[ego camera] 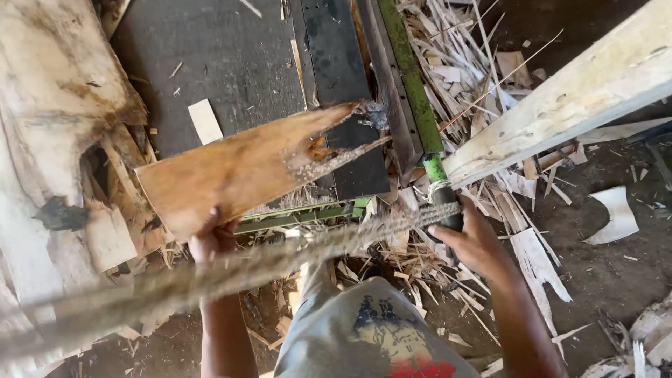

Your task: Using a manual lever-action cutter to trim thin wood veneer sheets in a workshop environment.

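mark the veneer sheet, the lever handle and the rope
veneer sheet (238, 171), head view, middle of its brown face
lever handle (448, 210), head view, black grip by the right hand
rope (280, 255), head view, blurred middle stretch

Left hand (212, 238) and right hand (470, 239) both reach forward, fingers curled in grips.

This is a rough woodworking yard or veneer mill. A dark machine bed (231, 56) with a green steel rail (409, 77) stands on a bare dirt floor (609, 273). Splintered wood scraps (455, 49) pile along its right edge, and torn veneer sheets (49, 105) lie at its left edge.
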